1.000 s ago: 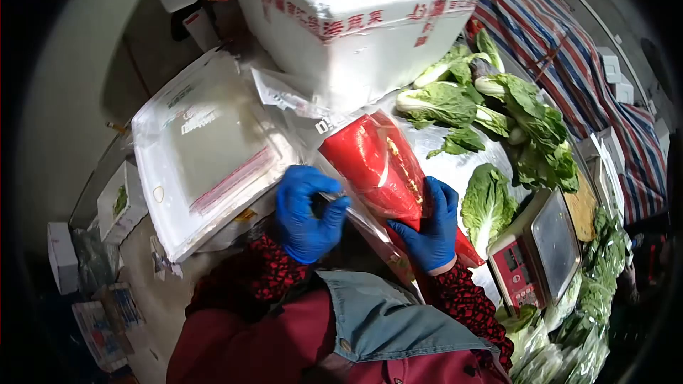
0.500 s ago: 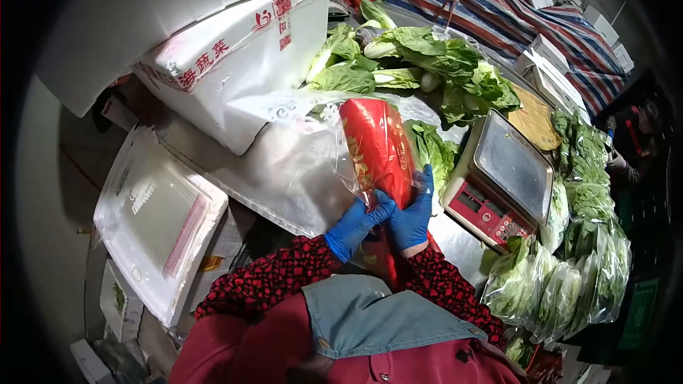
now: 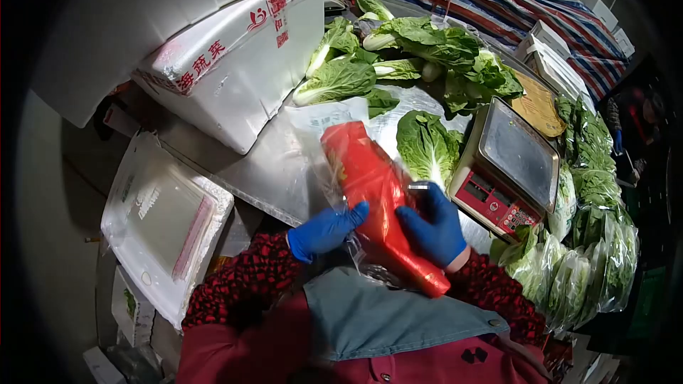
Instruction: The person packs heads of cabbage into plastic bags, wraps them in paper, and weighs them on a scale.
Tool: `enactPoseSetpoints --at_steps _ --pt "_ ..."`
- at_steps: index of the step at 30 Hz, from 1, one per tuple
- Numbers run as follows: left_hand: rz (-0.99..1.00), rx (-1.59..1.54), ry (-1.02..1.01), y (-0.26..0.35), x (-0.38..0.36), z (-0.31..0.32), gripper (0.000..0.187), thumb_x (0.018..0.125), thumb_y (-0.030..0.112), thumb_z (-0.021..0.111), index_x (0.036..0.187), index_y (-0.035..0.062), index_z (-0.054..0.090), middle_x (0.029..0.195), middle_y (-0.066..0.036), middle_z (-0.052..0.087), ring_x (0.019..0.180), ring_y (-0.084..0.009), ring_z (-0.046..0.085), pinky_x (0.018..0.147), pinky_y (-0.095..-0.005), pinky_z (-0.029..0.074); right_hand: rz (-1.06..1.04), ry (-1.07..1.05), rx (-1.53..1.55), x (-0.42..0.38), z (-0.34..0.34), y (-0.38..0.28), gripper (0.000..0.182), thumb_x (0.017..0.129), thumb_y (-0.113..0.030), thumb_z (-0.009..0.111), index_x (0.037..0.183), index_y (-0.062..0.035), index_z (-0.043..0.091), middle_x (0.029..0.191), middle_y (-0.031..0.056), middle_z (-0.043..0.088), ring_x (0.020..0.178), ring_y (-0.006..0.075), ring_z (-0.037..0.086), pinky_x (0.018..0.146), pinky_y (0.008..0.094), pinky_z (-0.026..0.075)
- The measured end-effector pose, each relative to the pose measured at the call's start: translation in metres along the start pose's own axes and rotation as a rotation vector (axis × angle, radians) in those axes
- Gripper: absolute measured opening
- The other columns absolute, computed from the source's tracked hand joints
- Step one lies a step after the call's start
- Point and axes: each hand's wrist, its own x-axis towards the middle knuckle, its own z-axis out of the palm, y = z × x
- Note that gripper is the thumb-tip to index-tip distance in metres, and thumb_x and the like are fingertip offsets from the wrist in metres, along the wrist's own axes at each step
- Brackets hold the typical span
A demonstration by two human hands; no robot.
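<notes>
A shiny red package (image 3: 380,203) lies slantwise in front of my body, partly within a crinkled clear plastic bag (image 3: 334,114). My left hand (image 3: 324,233), in a blue glove, grips the package's left side with the thumb on top; its other fingers are partly hidden. On the opposite side my right hand (image 3: 435,227), also gloved, presses its thumb on the red surface, fingers curled round the edge. A small silvery thing (image 3: 418,186) shows at the right fingertips, too small to name. Just beyond the package lies a loose leafy lettuce head (image 3: 428,146).
A scale (image 3: 518,160) stands to the right, beside bagged greens (image 3: 569,277). More leafy heads (image 3: 427,46) lie at the back of the metal table (image 3: 249,171). White foam boxes (image 3: 235,64) stand at left, near a foam lid (image 3: 160,217). Another person (image 3: 629,135) is at far right.
The red package has come nearer my body and tilted, its lower end swinging right. My hands have moved apart to its two sides. The lettuce behind it is more exposed.
</notes>
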Motion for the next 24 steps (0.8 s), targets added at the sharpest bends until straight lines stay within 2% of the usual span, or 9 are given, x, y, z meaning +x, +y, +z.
enactPoseSetpoints --at_steps 2,4,7,12,17,18,20,23,24 --pt "-0.154 -0.129 0.063 0.048 -0.001 -0.001 0.056 0.099 0.047 0.035 0.132 0.0030 0.044 0.119 -0.010 0.058 0.103 -0.0191 0.059 0.087 -0.0347 0.049 0.073 -0.073 0.150 0.028 -0.021 -0.052 0.039 0.084 -0.015 0.067 0.116 0.0018 0.051 0.100 0.0090 0.062 0.090 0.0131 0.057 0.082 0.0268 0.046" --pt "-0.053 -0.161 0.086 0.078 0.000 -0.011 0.062 0.097 0.054 0.029 0.133 0.0047 0.043 0.114 -0.013 0.061 0.096 -0.0247 0.063 0.081 -0.0361 0.052 0.106 -0.135 0.227 0.051 -0.050 -0.097 0.039 0.089 -0.021 0.062 0.119 0.0005 0.050 0.106 0.0081 0.061 0.093 0.0123 0.056 0.084 0.0258 0.045" --pt "-0.056 -0.181 0.100 0.122 0.021 -0.016 0.067 0.098 0.054 0.023 0.127 -0.0001 0.048 0.112 -0.022 0.061 0.098 -0.0314 0.064 0.085 -0.0440 0.052 -0.152 -0.264 0.050 0.096 -0.092 -0.107 0.042 0.095 -0.032 0.052 0.124 -0.0012 0.050 0.109 0.0071 0.061 0.098 0.0115 0.057 0.086 0.0257 0.045" --pt "-0.022 -0.131 0.151 0.143 0.035 -0.034 0.067 0.098 0.053 0.024 0.119 -0.0028 0.055 0.106 -0.021 0.063 0.096 -0.0275 0.065 0.083 -0.0402 0.053 0.042 -0.233 0.185 0.121 -0.096 -0.144 0.065 0.091 -0.055 0.048 0.131 -0.0031 0.044 0.115 0.0141 0.061 0.103 0.0182 0.060 0.090 0.0316 0.047" --pt "0.062 -0.189 0.162 0.131 0.052 -0.034 0.061 0.099 0.050 0.025 0.129 0.0008 0.047 0.106 -0.015 0.065 0.095 -0.0210 0.064 0.082 -0.0342 0.054 0.033 -0.484 -0.180 0.105 -0.085 -0.156 0.081 0.078 -0.036 0.075 0.137 0.0022 0.035 0.132 0.0169 0.050 0.114 0.0212 0.052 0.096 0.0318 0.043" --pt "0.056 -0.188 0.156 0.131 0.053 -0.028 0.061 0.099 0.050 0.025 0.129 0.0008 0.047 0.106 -0.015 0.065 0.095 -0.0210 0.064 0.082 -0.0342 0.054 -0.110 -0.468 -0.327 0.108 -0.081 -0.150 0.076 0.074 -0.031 0.079 0.133 0.0005 0.043 0.123 0.0171 0.058 0.108 0.0213 0.058 0.091 0.0325 0.046" --pt "0.184 -0.402 0.184 0.130 0.056 -0.018 0.057 0.100 0.045 0.031 0.129 -0.0035 0.041 0.106 -0.021 0.062 0.096 -0.0326 0.063 0.089 -0.0483 0.051 0.052 -0.445 -0.635 0.114 -0.074 -0.163 0.056 0.076 -0.028 0.077 0.122 -0.0016 0.057 0.103 0.0165 0.067 0.094 0.0219 0.064 0.085 0.0333 0.049" --pt "0.146 -0.475 0.013 0.136 0.050 -0.033 0.065 0.097 0.053 0.028 0.131 -0.0008 0.043 0.112 -0.021 0.061 0.095 -0.0320 0.065 0.076 -0.0448 0.057 -0.074 -0.349 -0.645 0.126 -0.080 -0.178 0.033 0.084 -0.026 0.069 0.108 -0.0030 0.066 0.089 0.0162 0.069 0.081 0.0213 0.066 0.077 0.0339 0.051" --pt "0.141 -0.464 0.025 0.142 0.045 -0.039 0.066 0.097 0.053 0.028 0.130 -0.0029 0.042 0.113 -0.023 0.061 0.095 -0.0331 0.065 0.077 -0.0450 0.057 -0.020 -0.324 -0.586 0.131 -0.080 -0.189 0.022 0.089 -0.017 0.064 0.103 0.0006 0.066 0.087 0.0058 0.069 0.076 0.0095 0.061 0.074 0.0274 0.050"
